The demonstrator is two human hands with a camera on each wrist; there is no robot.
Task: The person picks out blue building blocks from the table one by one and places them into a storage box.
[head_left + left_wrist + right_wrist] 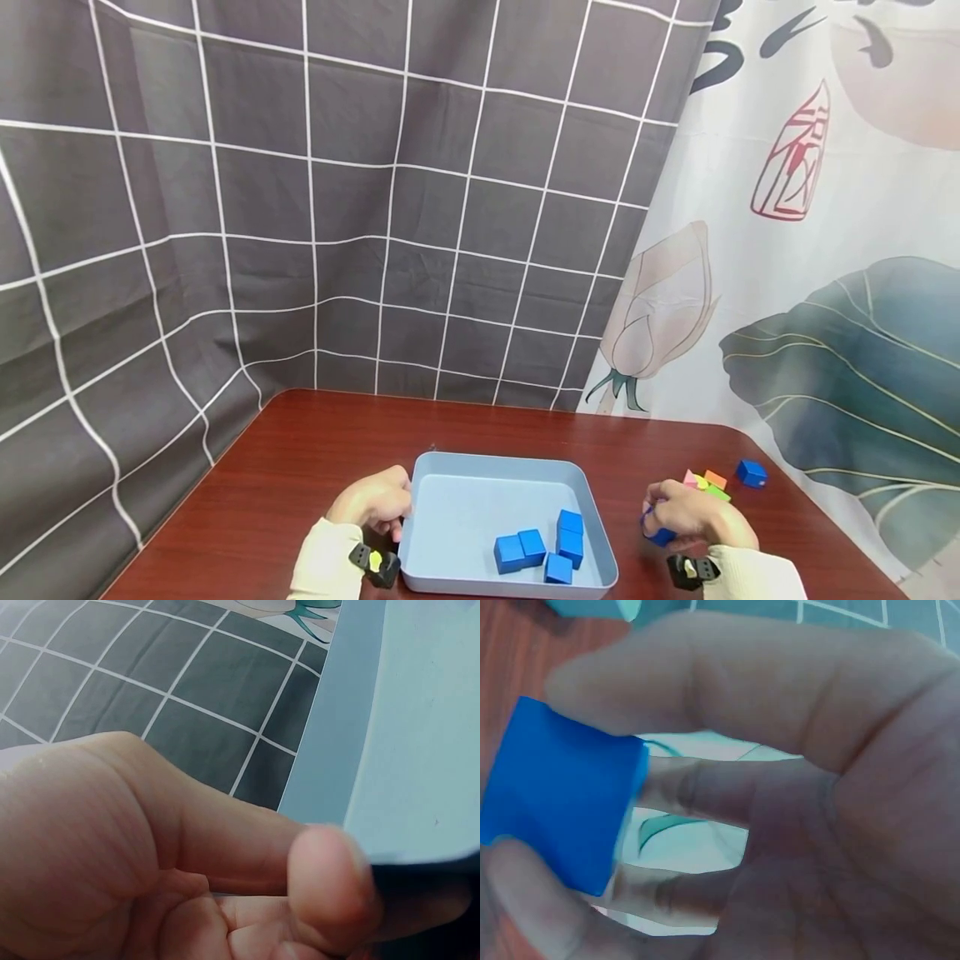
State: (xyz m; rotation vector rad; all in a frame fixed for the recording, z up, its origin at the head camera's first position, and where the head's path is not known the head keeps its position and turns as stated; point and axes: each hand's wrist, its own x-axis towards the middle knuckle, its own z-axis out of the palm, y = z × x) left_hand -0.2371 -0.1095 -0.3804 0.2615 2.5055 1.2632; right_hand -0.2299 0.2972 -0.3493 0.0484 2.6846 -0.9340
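Observation:
My left hand (pixel 375 502) grips the left side of a light blue tray (pixel 472 492). In the left wrist view, the thumb (pixel 330 877) lies at the tray's edge and another finger reaches under it. Several blue blocks (pixel 510 554) lie in the tray's right front part. To the right of the tray, my right hand (pixel 697 510) holds another blue block (pixel 562 795), pinched between thumb and fingers over the table. The head view shows only part of that block below the fingers.
Beyond the right hand are small pink, yellow, orange and green pieces (pixel 716 480), partly hidden by it. One more blue block (pixel 752 473) sits near the right edge of the dark red-brown table (pixel 345 425). A grey checked curtain (pixel 337 208) hangs behind.

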